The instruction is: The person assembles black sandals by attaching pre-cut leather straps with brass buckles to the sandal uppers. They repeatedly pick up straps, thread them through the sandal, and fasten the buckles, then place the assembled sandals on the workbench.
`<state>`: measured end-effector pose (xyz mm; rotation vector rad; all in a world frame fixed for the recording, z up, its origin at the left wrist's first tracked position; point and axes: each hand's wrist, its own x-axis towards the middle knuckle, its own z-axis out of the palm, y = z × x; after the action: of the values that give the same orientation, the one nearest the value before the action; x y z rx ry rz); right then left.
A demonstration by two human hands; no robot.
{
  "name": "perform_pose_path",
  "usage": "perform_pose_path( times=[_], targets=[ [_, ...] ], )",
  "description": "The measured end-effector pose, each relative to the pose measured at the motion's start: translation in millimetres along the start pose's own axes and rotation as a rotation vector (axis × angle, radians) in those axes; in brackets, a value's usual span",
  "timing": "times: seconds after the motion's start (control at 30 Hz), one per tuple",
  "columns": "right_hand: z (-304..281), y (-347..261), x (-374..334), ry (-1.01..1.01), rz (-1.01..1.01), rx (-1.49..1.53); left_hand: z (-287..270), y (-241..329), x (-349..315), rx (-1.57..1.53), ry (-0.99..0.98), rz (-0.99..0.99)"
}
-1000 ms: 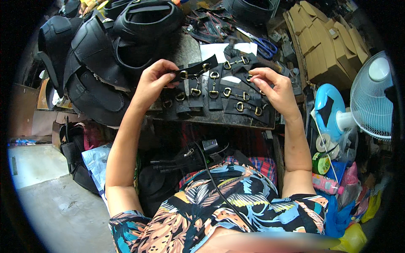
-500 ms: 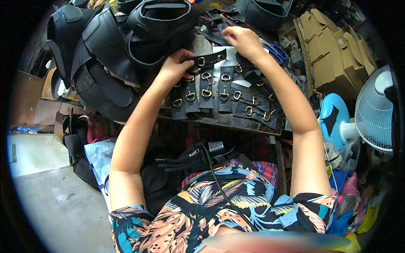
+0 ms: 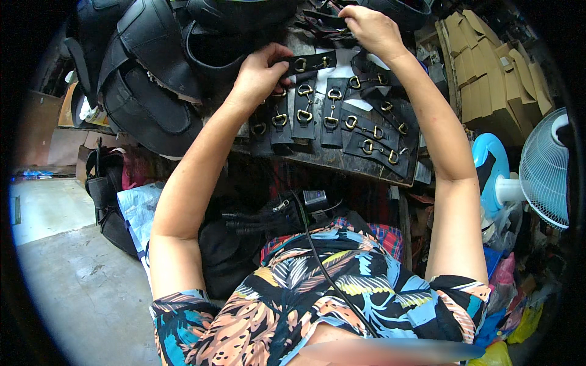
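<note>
The left hand point(image 3: 261, 73) pinches a black horsebit strap point(image 3: 313, 63) pointing toward three o'clock; dark strips point(image 3: 318, 25) lie nine o'clock from the nearer, half-curled right hand point(image 3: 373, 32), grip unclear.

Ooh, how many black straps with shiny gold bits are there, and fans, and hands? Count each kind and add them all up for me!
Strap pinched in the left hand: 1 strap
Other straps with gold-coloured bits: at least 7 (some overlap)
Hands: 2, that left one and the right hand
Fan: 1
Total: at least 11
</note>
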<state>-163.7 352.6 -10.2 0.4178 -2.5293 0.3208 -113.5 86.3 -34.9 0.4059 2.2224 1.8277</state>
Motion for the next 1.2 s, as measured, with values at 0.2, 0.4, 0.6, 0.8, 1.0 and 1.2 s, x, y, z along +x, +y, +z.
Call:
perform_pose_path(
  times=[0.2, 0.4, 0.6, 0.8, 1.0, 1.2],
  targets=[
    [-2.2, 0.7, -21.6, 0.202, 0.141, 0.878, 2.6, 12.6, -10.0, -0.122, -0.085, 0.071],
    [-1.0, 9.6, -43.7, 0.137, 0.334, 1.064, -4.8, 5.5, -6.8, 0.145, -0.068, -0.052],
    [11.7, 18.8, -5.9, 0.213, 0.179, 0.964, -6.8, -1.2, -7.3, 0.574, 0.052, 0.237],
    [5.5, 71.5, 2.9, 0.102, 0.142, 0.099, -6.6, 10.1, -21.3, 0.922, 0.138, 0.37],
    [10.8, 98.2, -19.8, -0.115, 0.295, 0.116, 4.6, 23.6, -27.2, 1.087, 0.21, 0.409],
    [-30.5, 48.0, -24.7, 0.17, -0.008, 0.034, 19.4, 20.5, 13.0, 0.973, 0.055, 0.598]
  ],
)
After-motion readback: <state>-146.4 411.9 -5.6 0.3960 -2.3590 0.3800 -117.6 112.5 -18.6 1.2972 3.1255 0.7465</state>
